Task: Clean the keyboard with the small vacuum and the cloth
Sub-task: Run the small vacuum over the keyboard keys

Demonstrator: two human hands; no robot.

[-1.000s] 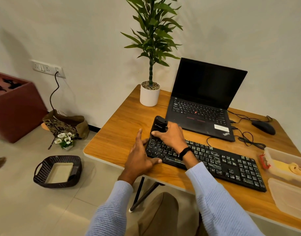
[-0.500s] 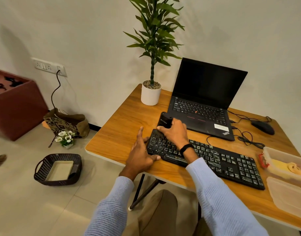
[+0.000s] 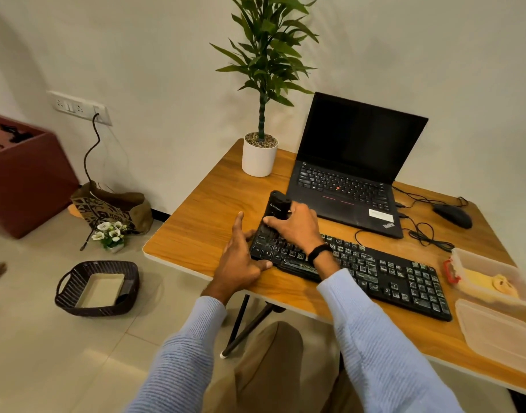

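A black keyboard with dust-streaked keys lies across the wooden desk. My right hand grips a small black vacuum and holds its lower end down on the keyboard's far left keys. My left hand rests flat on the desk against the keyboard's left end, fingers straight, thumb along the front edge. A yellow cloth lies in a clear plastic box at the right of the desk.
An open black laptop stands behind the keyboard, a potted plant to its left, a mouse with cables to its right. A clear lid lies at the desk's right front. A woven basket sits on the floor.
The vacuum in my right hand has shifted slightly away from me along the keyboard's left end, toward its back edge. My left hand has stayed at the keyboard's left end.
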